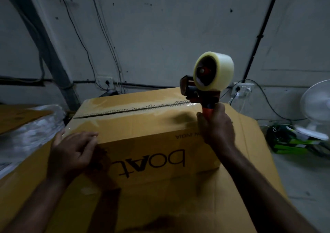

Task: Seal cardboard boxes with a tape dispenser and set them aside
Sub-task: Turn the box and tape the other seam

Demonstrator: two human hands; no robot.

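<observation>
**Box seam taped, dispenser held at 2 o'clock**

The brown cardboard box, printed "boAt" upside down, is seen at frame centre, w/ glossy clear tape along its top seam. At 2 o'clock, the orange tape dispenser w/ clear roll is gripped by the right hand, fingers wrapped tight round the handle. At 8 o'clock, the left hand is laid on the box's near top edge, fingers loosely together. A white fan is seen at 3 o'clock.

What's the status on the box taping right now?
Right hand gripping tape dispenser at seam's right end. Left hand flat on box near edge. Nothing blocking.
</observation>
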